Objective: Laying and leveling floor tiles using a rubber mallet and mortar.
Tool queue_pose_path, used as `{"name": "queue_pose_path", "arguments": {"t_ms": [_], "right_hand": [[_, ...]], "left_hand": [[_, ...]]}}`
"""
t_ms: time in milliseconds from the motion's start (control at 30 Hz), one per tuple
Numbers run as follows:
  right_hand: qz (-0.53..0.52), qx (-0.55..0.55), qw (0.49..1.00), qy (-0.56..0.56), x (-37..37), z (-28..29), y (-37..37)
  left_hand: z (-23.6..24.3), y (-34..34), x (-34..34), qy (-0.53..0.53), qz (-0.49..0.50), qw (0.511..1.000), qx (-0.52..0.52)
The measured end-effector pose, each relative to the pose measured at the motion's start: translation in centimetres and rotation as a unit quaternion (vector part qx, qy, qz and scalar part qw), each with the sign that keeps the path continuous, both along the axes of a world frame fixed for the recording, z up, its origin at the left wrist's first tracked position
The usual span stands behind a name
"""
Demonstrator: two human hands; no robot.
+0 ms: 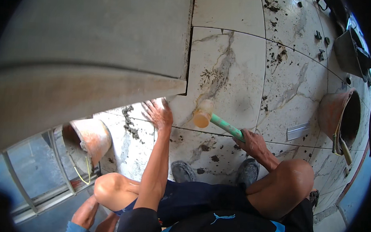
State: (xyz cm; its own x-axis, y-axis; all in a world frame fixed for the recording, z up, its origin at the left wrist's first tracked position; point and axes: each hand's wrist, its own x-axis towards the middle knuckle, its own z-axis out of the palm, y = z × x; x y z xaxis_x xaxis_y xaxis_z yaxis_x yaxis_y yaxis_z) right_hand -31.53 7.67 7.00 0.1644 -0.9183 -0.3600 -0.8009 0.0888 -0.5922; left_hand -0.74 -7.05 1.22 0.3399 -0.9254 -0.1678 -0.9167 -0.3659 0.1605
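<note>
My right hand [253,143] is wrapped round the green handle of a rubber mallet [229,127]. Its pale yellowish head is over a white marble-look floor tile [241,83], near the tile's front edge. Whether the head touches the tile I cannot tell. My left hand [159,113] lies flat with fingers spread on the tiled floor, close to the corner of a grey wall [114,32]. Its fingertips are beside the wall's lower edge. Dark mortar crumbs [212,77] are scattered on the tile.
An orange-stained bucket [94,138] lies tipped at the left by a metal frame [57,162]; another bucket [330,113] lies at the right. A ridged metal strip [298,131] and a grey tub [346,51] are also on the right. Another person's arm [84,213] shows at lower left.
</note>
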Motion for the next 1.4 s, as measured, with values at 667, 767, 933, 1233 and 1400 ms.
{"name": "queue_pose_path", "arguments": {"t_ms": [667,767,933,1233,1400], "right_hand": [[-0.111,-0.052,0.992,0.03,5.5,0.8,1.3],[-0.108,-0.049,0.993,0.016,5.6,0.8,1.6],[-0.071,-0.043,0.993,0.084,5.6,1.2,0.7],[-0.062,-0.017,0.996,0.068,5.3,1.1,0.5],[-0.061,-0.045,0.994,0.076,4.8,0.5,0.3]], "left_hand": [[-3.1,0.4,5.4,-0.013,0.01,0.981,-0.195],[-3.2,0.5,5.3,-0.02,0.003,0.981,-0.194],[-3.2,0.6,5.3,-0.007,0.006,0.983,-0.185],[-3.3,0.6,5.2,-0.029,0.003,0.985,-0.173],[-3.5,0.7,5.1,0.032,-0.001,0.971,-0.235]]}}
